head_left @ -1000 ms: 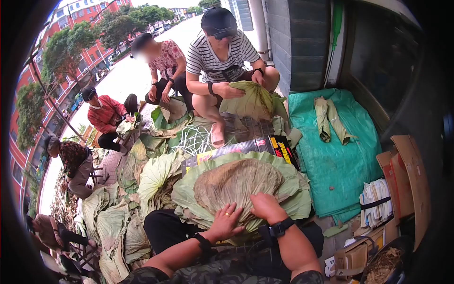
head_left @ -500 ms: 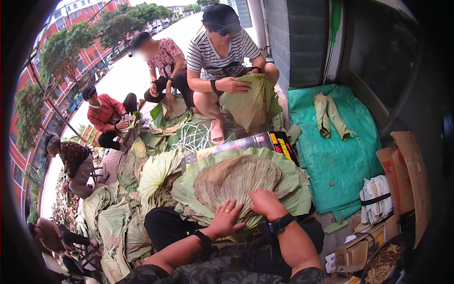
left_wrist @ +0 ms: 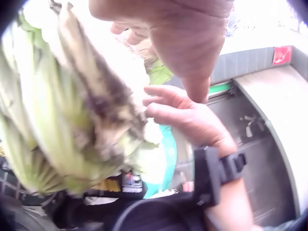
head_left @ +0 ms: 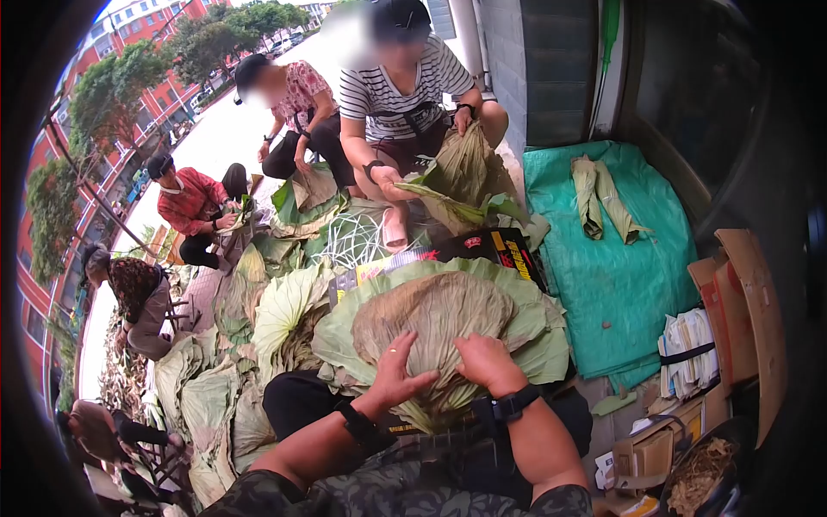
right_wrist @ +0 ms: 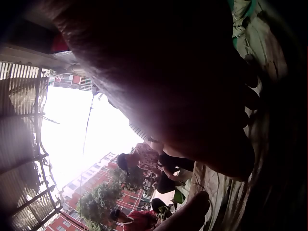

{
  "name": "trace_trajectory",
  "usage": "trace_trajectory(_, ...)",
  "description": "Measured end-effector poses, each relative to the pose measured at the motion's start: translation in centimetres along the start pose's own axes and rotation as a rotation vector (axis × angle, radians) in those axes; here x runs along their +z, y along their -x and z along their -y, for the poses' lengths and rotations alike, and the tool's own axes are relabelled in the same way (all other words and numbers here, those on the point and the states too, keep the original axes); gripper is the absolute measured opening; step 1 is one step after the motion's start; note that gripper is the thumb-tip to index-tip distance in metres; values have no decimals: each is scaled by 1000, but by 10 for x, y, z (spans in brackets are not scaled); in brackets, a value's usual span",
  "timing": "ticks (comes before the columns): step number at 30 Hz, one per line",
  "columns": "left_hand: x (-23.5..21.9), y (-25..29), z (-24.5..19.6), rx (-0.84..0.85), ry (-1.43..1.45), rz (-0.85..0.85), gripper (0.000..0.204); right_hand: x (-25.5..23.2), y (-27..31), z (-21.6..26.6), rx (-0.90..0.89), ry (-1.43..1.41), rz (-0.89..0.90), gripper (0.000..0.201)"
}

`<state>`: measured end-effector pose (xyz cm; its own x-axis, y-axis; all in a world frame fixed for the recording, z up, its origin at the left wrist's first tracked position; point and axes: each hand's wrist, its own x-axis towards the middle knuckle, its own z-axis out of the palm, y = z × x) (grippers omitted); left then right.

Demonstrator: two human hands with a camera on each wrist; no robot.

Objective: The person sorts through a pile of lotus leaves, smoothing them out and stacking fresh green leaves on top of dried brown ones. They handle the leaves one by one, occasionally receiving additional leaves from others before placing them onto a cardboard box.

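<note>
A broad, brown, dried lotus leaf [head_left: 431, 306] lies on top of a stack of greener lotus leaves [head_left: 541, 345] in front of me. Over its near left part is my left hand [head_left: 394, 376], fingers straight and thumb spread away from them. My right hand [head_left: 489, 364] is at the brown leaf's near right part, fingertips right at its surface. The left wrist view shows the right hand [left_wrist: 192, 115] with fingers reaching toward the folded leaf stack [left_wrist: 53, 125]. Dark and close, the right hand [right_wrist: 168, 91] covers much of its own wrist view.
Across from me a person in a striped shirt [head_left: 401, 86] holds a large leaf [head_left: 469, 177]. A printed box [head_left: 508, 254] stands behind the stack. Leaf piles [head_left: 207, 414] spread left. On the right lie a green tarp [head_left: 620, 310] with two rolled leaves and some cardboard [head_left: 745, 319].
My left hand has lifted and moved slightly forward and left, its thumb now spread. The right hand stays near its place. The person across has turned and folded their leaf.
</note>
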<state>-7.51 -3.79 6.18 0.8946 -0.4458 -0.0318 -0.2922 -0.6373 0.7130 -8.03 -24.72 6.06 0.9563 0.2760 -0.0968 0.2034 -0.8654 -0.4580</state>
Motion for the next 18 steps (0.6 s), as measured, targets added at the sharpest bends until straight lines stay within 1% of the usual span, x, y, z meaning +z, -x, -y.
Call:
trace_trajectory(2, -16, -35, -9, -86, 342, -255, 91, -3, 0, 4, 13, 32, 9, 30)
trace_trajectory(4, -36, -76, -29, -235, 692, -369, 95, -3, -2, 6, 3, 20, 20, 31)
trace_trajectory(5, -50, -92, -44, -374, 811, -341, 100, -3, -3, 6, -4, 14, 21, 31)
trace_trajectory(6, -59, -107, -53, -482, 863, -288, 103, -4, -4, 7, -1, 9, 21, 31)
trace_trajectory(7, -60, -125, -50, -517, 903, -271, 102, -4, -5, 6, -19, -4, 1, 31)
trace_trajectory(9, -60, -159, -45, -537, 955, -198, 95, -7, -5, 5, -24, -21, -15, 32)
trace_trajectory(11, -53, -188, -36, -575, 956, -167, 87, -15, -4, 7, -10, -49, -21, 32)
trace_trajectory(12, -49, -199, -31, -631, 993, -177, 80, -16, -3, 7, 3, -49, -17, 32)
trace_trajectory(13, -47, -206, -26, -624, 1076, -136, 75, -18, -2, 7, 5, -47, -27, 32)
trace_trajectory(15, -43, -222, -14, -654, 1050, -104, 68, -18, -2, 6, 18, -46, -31, 32)
trace_trajectory(16, -45, -225, -13, -616, 1088, -50, 56, -17, -2, 6, -13, -54, -111, 20)
trace_trajectory(17, -43, -231, -9, -598, 1124, -25, 46, -16, -1, 5, -45, -63, -191, 13)
trace_trajectory(18, -42, -234, -7, -576, 1125, -22, 43, -15, -1, 5, -41, -66, -185, 13)
